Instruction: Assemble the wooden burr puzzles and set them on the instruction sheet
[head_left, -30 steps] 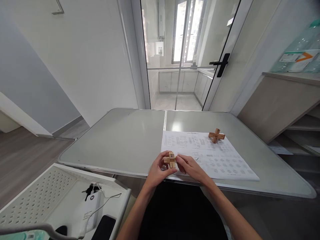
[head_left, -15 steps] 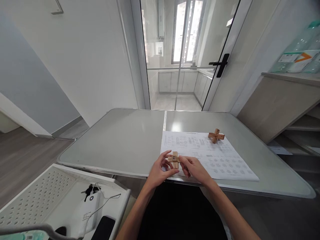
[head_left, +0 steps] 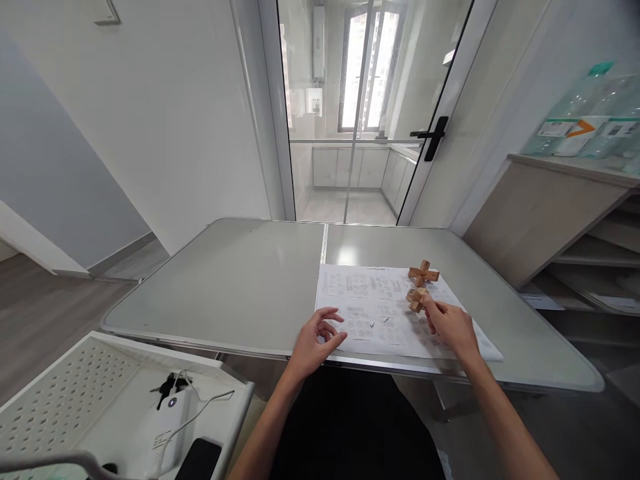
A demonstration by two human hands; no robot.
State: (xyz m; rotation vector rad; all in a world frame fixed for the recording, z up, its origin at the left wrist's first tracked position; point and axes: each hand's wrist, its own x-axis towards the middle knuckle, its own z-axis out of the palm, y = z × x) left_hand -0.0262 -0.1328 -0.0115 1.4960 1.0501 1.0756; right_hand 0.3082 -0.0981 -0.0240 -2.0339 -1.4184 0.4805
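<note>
My right hand holds a small wooden cross puzzle over the right part of a printed paper sheet. A second wooden cross puzzle lies on the sheet's far right corner, just beyond the held one. My left hand hovers at the sheet's near left corner, fingers loosely curled and apart, holding nothing.
The sheet lies on a grey folding table. At lower left stands a white perforated cart with a power bank, cable, keys and a phone. Wooden shelves stand to the right, a glass door behind.
My right hand took the wooden puzzle out of both hands and carried it right, close to the second puzzle. My left hand let go and stayed near the table edge.
</note>
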